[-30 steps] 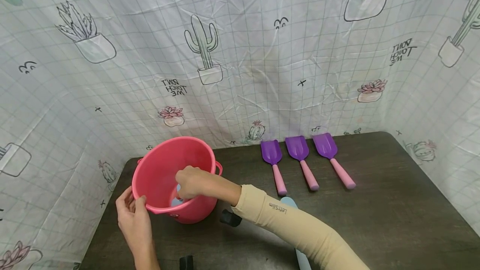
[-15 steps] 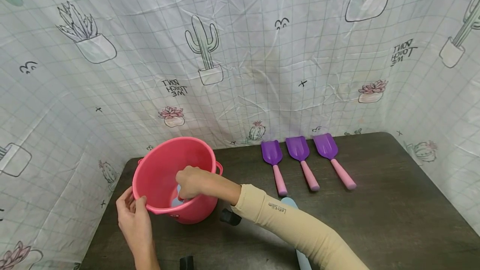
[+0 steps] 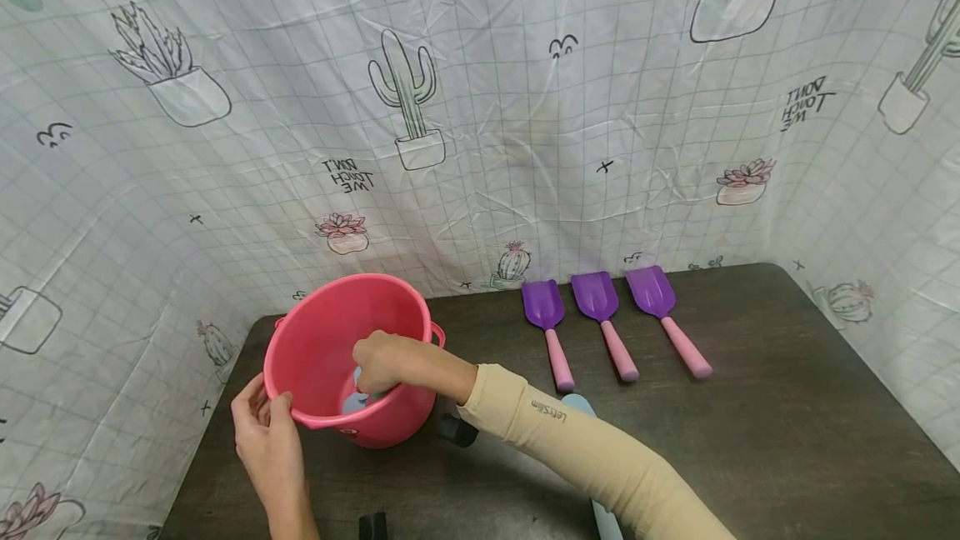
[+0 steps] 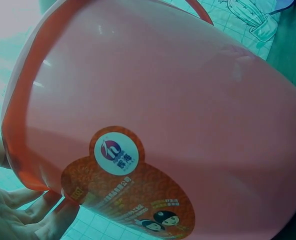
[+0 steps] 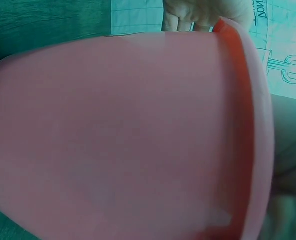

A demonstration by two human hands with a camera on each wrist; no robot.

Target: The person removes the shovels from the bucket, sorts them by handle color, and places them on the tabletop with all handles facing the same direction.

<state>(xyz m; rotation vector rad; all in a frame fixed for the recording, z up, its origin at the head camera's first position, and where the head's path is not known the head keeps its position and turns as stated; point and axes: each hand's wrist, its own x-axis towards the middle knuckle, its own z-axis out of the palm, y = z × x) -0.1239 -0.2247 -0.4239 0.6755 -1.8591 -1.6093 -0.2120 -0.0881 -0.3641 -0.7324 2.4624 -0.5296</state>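
A pink-red plastic bucket [image 3: 386, 432] stands at the left of the table, its mouth tilted toward the head camera. My left hand [image 3: 272, 444] grips the rim at the near left, thumb over the edge. In the left wrist view its fingers [image 4: 58, 212] lie against the outside wall, near an orange sticker [image 4: 158, 200]. My right hand [image 3: 384, 362] reaches down inside the bucket, and its fingertips are hidden. Light-blue pieces [image 3: 354, 402] and a small greenish bit [image 3: 381, 395] show below it. The bucket wall [image 5: 113, 125] fills most of the right wrist view.
Three purple scoops with pink handles [image 3: 596, 298] lie in a row near the back edge. A long light-blue item [image 3: 607, 521] lies partly under the right sleeve [image 3: 592, 440]. Two black objects [image 3: 457, 431] are near the bucket and front edge. A cactus-print sheet [image 3: 480, 148] hangs behind.
The right hand and sleeve have shifted slightly inside and over the bucket. A greenish bit now shows under that hand where a reddish one showed before. The left hand stays at the rim.
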